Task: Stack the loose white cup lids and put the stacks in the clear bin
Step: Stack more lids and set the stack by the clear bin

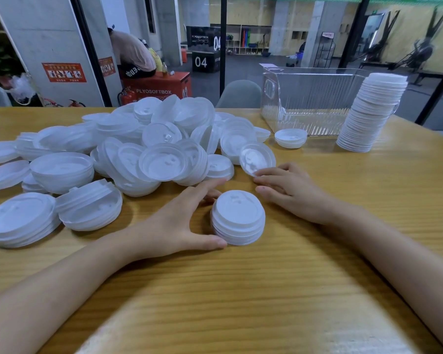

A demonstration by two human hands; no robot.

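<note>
Both bare forearms reach forward low over the light wooden desk (241, 290). The left hand (174, 221) forms a wide C, thumb nearest and fingers on the far side, curved around a short stack of white plastic cup lids (238, 218). The right hand (289, 190) lies palm down, its fingers nearly straight and pointing left, the tips touching the lower edge of a tilted white plastic cup lid (256, 157)
</note>
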